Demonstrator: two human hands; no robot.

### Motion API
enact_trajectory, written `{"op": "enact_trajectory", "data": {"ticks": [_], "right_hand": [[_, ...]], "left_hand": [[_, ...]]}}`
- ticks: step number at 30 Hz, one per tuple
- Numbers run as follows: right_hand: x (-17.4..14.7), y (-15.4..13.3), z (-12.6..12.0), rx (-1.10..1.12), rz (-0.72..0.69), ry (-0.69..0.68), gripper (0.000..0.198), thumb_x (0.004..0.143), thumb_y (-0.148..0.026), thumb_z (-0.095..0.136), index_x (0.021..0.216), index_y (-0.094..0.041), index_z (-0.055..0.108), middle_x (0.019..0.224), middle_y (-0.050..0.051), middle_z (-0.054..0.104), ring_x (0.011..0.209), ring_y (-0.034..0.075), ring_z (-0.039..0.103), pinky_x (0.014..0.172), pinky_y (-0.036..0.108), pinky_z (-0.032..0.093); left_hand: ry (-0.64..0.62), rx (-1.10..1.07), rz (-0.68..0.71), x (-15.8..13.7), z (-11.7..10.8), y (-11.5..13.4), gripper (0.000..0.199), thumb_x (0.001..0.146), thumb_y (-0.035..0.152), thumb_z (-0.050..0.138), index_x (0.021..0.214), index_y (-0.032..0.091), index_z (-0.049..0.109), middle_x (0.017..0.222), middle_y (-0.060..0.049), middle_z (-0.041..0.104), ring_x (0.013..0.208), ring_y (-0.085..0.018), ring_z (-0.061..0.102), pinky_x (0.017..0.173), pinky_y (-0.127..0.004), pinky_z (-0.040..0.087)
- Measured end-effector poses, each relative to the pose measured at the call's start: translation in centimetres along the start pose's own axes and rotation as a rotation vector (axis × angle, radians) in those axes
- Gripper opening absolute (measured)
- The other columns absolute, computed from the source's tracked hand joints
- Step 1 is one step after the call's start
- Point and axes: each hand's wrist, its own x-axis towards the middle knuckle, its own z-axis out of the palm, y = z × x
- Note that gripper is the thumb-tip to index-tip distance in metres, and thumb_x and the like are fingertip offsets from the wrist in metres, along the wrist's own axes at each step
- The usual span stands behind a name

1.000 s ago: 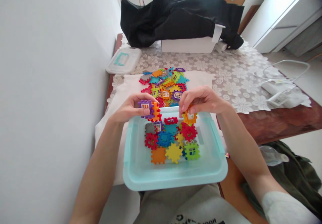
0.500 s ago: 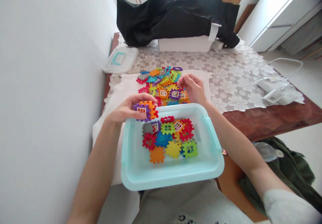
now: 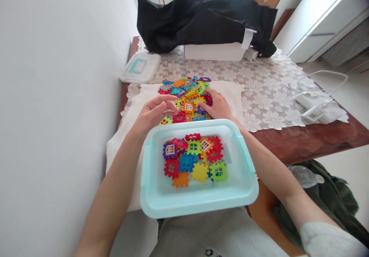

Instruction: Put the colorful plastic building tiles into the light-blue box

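Note:
A pale turquoise plastic tub [image 3: 198,207] holds interlocking plastic building tiles in several colours. Inside it lie a purple tile with a white window [image 3: 170,150], a yellow tile [image 3: 200,172] and a green tile [image 3: 218,171]. Beyond the tub, a heap of similar tiles [image 3: 188,107] rests on a white cloth. My left hand [image 3: 157,110] hovers at the left of the heap, just past the tub's far rim, with fingers apart and nothing in it. My right hand [image 3: 216,104] reaches over the heap's right side, fingers spread onto the tiles; those under it are partly hidden.
A clear lid with a turquoise handle [image 3: 140,67] lies at the table's back left. At the back, black fabric [image 3: 206,18] covers a white box [image 3: 213,52]. A white cable and plastic-wrapped item [image 3: 319,105] are on the right. A wall [image 3: 63,76] borders the left.
My left hand has let go of its stack of tiles; a purple window tile and a red one now show in the tub. My right hand has lowered onto the heap and opened.

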Motion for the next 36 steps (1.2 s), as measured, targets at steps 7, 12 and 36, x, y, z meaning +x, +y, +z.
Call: {"op": "enact_trajectory", "data": {"ticks": [7,12,36], "right_hand": [[0.1,0.4,-0.1,0.023,-0.002,0.101,0.042,0.098,-0.038,0.075,0.137,-0.022,0.074,0.134,0.016,0.081,0.125,0.04,0.073,0.114,0.063,0.059],[-0.1,0.2,-0.2,0.044,0.013,0.064,0.033,0.1,-0.039,0.074,0.129,-0.023,0.078,0.132,0.016,0.079,0.12,0.038,0.075,0.11,0.06,0.061],[-0.3,-1.8,-0.9,0.218,-0.053,0.124,0.021,0.101,-0.039,0.065,0.113,-0.026,0.077,0.12,0.011,0.082,0.111,0.03,0.074,0.109,0.05,0.061]], "left_hand": [[0.234,0.933,0.154,1.5,-1.3,-3.9,0.052,0.096,0.054,0.08,0.137,0.021,0.081,0.154,-0.015,0.073,0.15,-0.038,0.063,0.134,-0.058,0.045],[0.089,1.067,0.062,1.3,-1.8,-5.0,0.072,0.088,0.063,0.089,0.145,0.02,0.077,0.164,-0.018,0.067,0.154,-0.042,0.061,0.136,-0.059,0.045],[0.346,0.841,0.06,1.4,-1.5,-4.4,0.04,0.098,0.06,0.075,0.113,0.024,0.083,0.1,-0.007,0.087,0.084,-0.026,0.076,0.081,-0.036,0.056]]}}
